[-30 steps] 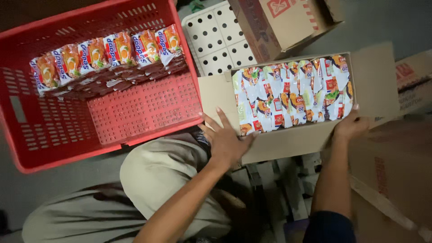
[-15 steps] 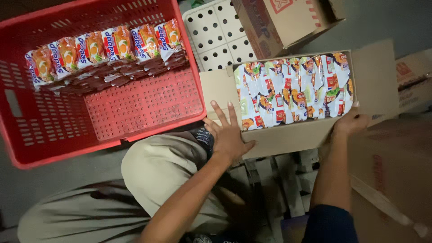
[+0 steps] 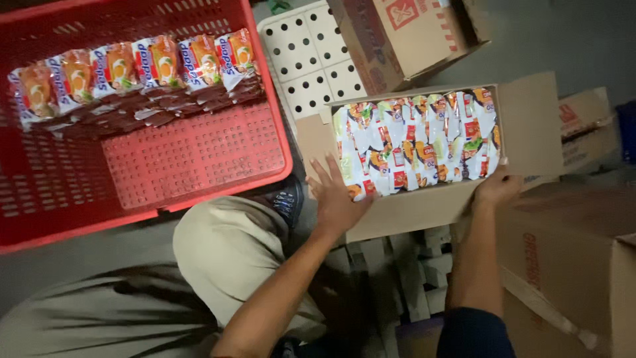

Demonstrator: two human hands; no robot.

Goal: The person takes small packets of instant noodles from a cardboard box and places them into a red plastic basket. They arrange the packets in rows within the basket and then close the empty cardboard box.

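Head view showed the open cardboard box of noodle packets just right of the red crate. My left hand lay spread flat on its near corner, my right hand curled under the opposite edge (both flaps open). Level, even support seemed wisest, so nothing spilled.

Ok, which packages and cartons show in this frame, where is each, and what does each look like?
Open carton, centre right, between both hands: brown cardboard, flaps spread.
White packets, inside that carton: upright row, white with red, orange and green.
Orange packets, rear of the red crate: overlapping row, orange and white.
Closed carton, top: brown with a red label.
Large carton, lower right: plain brown, taped.
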